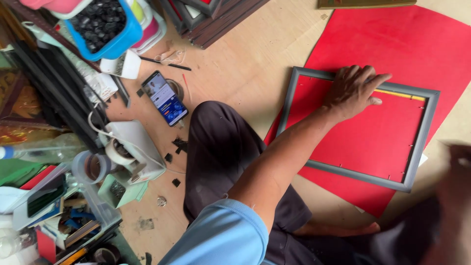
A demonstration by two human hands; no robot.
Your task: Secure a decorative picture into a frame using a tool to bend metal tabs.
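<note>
Left hand flat, grip released, on grey frame over red sheet; right hand blurred, grip unclear.

Lit phone on floor, blue tub of black bits, tape roll

The left arm stretches from the near left toward the far right, elbow nearly straight. Its hand lies palm down, fingers spread flat. The right hand is a blur at the right edge.
</note>
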